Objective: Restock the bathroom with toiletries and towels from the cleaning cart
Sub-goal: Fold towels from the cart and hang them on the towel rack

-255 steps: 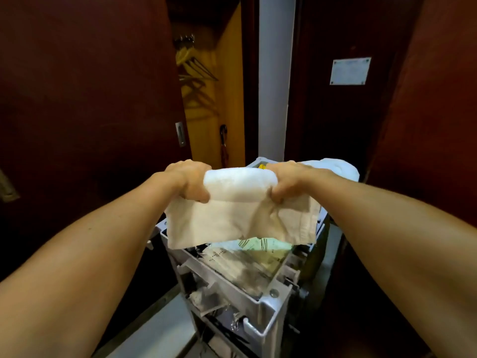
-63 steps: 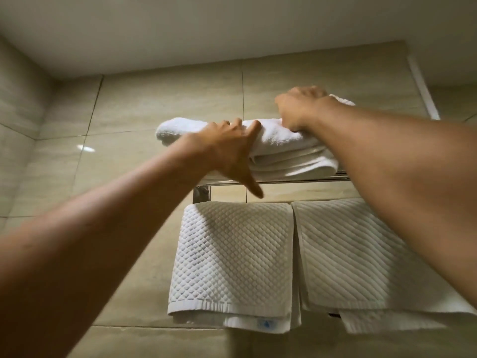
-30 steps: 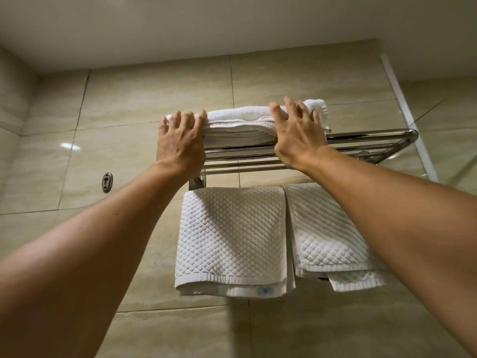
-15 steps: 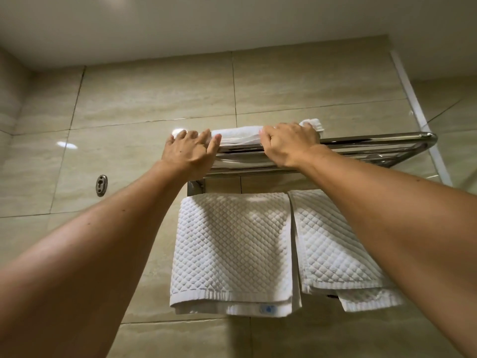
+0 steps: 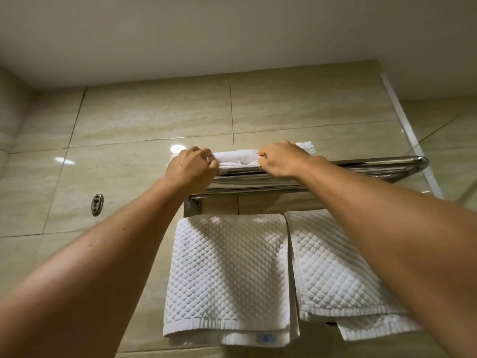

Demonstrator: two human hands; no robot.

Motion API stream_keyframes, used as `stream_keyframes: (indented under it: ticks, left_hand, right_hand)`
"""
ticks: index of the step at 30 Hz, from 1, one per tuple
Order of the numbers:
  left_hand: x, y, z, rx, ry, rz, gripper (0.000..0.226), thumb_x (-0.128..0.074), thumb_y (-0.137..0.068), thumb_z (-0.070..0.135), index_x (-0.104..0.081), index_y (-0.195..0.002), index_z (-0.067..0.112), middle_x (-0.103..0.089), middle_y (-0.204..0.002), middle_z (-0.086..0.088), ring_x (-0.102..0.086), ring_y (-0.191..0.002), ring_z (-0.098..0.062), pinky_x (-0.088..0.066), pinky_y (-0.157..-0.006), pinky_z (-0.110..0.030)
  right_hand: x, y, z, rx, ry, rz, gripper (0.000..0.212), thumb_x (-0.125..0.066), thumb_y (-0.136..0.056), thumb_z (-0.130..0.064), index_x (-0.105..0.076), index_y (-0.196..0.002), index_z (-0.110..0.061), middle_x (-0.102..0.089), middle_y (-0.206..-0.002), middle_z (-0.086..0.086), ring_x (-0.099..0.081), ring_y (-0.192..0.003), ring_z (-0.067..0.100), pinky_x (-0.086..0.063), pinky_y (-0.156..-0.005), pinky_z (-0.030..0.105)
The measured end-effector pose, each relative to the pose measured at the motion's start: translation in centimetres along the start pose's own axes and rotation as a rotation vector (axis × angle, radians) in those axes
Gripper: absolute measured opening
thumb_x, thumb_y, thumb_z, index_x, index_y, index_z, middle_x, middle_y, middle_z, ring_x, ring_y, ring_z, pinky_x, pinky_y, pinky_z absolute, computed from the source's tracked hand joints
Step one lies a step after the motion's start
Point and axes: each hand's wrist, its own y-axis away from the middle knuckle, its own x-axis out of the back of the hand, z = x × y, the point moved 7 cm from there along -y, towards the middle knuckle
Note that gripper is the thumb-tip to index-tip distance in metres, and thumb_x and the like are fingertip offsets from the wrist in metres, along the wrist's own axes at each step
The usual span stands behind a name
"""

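A folded white towel [image 5: 237,158] lies on top of the chrome wall rack [image 5: 374,164], seen from below. My left hand [image 5: 192,167] grips the towel's left front edge with curled fingers. My right hand [image 5: 280,158] pinches its right front edge. The towel's back part is hidden by the rack and my hands. Two white quilted towels hang from the rack's lower bar: one at the left [image 5: 227,275], one at the right [image 5: 333,270] partly behind my right forearm.
Beige glossy tiles cover the wall [image 5: 154,117]. A small metal hook plate [image 5: 97,204] is fixed left of the rack. A glass shower panel with a white edge strip [image 5: 405,125] stands at the right. The ceiling is close above.
My fingers have gone from lying flat on the folded towel to curling round its front edge. Earlier, I carried the towel from the cart to the rack.
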Motion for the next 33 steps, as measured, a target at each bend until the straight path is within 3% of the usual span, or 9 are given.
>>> stream_keyframes:
  ticks: [4, 8, 11, 13, 18, 22, 25, 27, 33]
  left_hand:
    - [0.0, -1.3, -0.7, 0.077, 0.05, -0.203, 0.028, -0.054, -0.096, 0.037, -0.066, -0.117, 0.024, -0.062, -0.121, -0.004, -0.054, -0.099, -0.02, -0.04, -0.078, -0.03]
    - [0.5, -2.5, -1.5, 0.167, 0.093, -0.285, 0.03, -0.07, -0.088, 0.034, -0.071, -0.116, 0.022, -0.062, -0.106, 0.005, -0.053, -0.094, -0.015, -0.04, -0.08, -0.025]
    - [0.5, -2.9, -2.9, 0.264, 0.046, -0.156, 0.03, -0.075, -0.085, 0.029, -0.074, -0.112, 0.016, -0.068, -0.112, -0.006, -0.06, -0.097, -0.026, -0.051, -0.085, -0.031]
    - [0.6, -2.8, -3.6, 0.331, 0.018, -0.095, 0.028, -0.077, -0.083, 0.03, -0.075, -0.105, 0.012, -0.069, -0.11, -0.011, -0.062, -0.098, -0.03, -0.055, -0.087, -0.035]
    - [0.0, -2.2, -2.9, 0.228, -0.033, -0.25, 0.038, -0.056, -0.096, 0.04, -0.069, -0.098, 0.005, -0.066, -0.106, -0.013, -0.059, -0.095, -0.028, -0.051, -0.085, -0.037]
    - [-0.3, 1.6, -0.6, 0.121, -0.092, -0.263, 0.043, -0.023, -0.105, 0.033, -0.058, -0.107, 0.007, -0.06, -0.117, -0.02, -0.054, -0.1, -0.036, -0.04, -0.084, -0.041]
    - [0.7, 4.9, 1.3, 0.068, -0.115, -0.104, 0.046, -0.023, -0.103, 0.043, -0.058, -0.109, 0.014, -0.062, -0.122, -0.018, -0.054, -0.1, -0.03, -0.039, -0.095, -0.045]
    - [1.2, 7.3, 2.6, 0.027, -0.141, -0.083, 0.045, -0.036, -0.101, 0.041, -0.05, -0.132, 0.012, -0.054, -0.137, -0.014, -0.051, -0.12, -0.03, -0.037, -0.105, -0.046]
    - [1.7, 13.9, 5.8, 0.02, -0.131, -0.333, 0.046, -0.049, -0.096, 0.027, -0.044, -0.141, 0.015, -0.051, -0.141, -0.008, -0.053, -0.121, -0.026, -0.049, -0.097, -0.04]
  right_hand:
    - [1.3, 0.3, 1.1, -0.162, 0.121, 0.082, 0.04, -0.05, -0.09, -0.047, -0.062, -0.118, -0.021, -0.047, -0.136, 0.013, -0.046, -0.118, 0.035, -0.036, -0.088, 0.042]
    - [1.3, 0.2, 3.2, -0.422, 0.101, -0.181, 0.093, -0.059, -0.075, -0.076, -0.037, -0.148, -0.021, -0.026, -0.157, 0.016, -0.041, -0.133, 0.039, -0.042, -0.102, 0.045]
    - [1.4, -1.0, 2.3, -0.345, 0.074, -0.152, 0.048, -0.068, -0.081, -0.045, -0.063, -0.115, -0.011, -0.063, -0.111, 0.01, -0.063, -0.084, 0.024, -0.047, -0.061, 0.026]
    - [1.2, -1.7, 2.0, -0.331, 0.087, -0.109, 0.033, -0.069, -0.083, -0.034, -0.064, -0.105, -0.01, -0.061, -0.088, 0.006, -0.057, -0.07, 0.021, -0.038, -0.052, 0.024]
    - [-0.6, -1.2, 2.7, -0.297, 0.025, -0.136, 0.045, -0.042, -0.094, -0.039, -0.059, -0.126, -0.012, -0.056, -0.134, 0.018, -0.056, -0.11, 0.035, -0.046, -0.085, 0.035]
    - [-1.3, 2.0, 1.9, -0.209, 0.147, -0.071, 0.074, -0.007, -0.1, -0.059, -0.052, -0.14, -0.017, -0.048, -0.147, 0.015, -0.044, -0.134, 0.032, -0.025, -0.114, 0.05]
    - [-0.7, 5.0, 0.8, -0.098, 0.179, 0.05, 0.059, -0.021, -0.102, -0.053, -0.051, -0.138, -0.017, -0.055, -0.139, 0.013, -0.049, -0.128, 0.029, -0.023, -0.117, 0.049]
    - [-0.3, 7.3, 0.1, -0.02, 0.196, 0.07, 0.051, -0.037, -0.099, -0.043, -0.043, -0.143, -0.017, -0.051, -0.143, 0.012, -0.045, -0.133, 0.029, -0.017, -0.121, 0.047]
    - [0.1, 14.5, 0.0, 0.068, 0.182, -0.126, 0.055, -0.049, -0.094, -0.034, -0.041, -0.148, -0.022, -0.035, -0.157, 0.007, -0.037, -0.141, 0.023, -0.012, -0.123, 0.045]
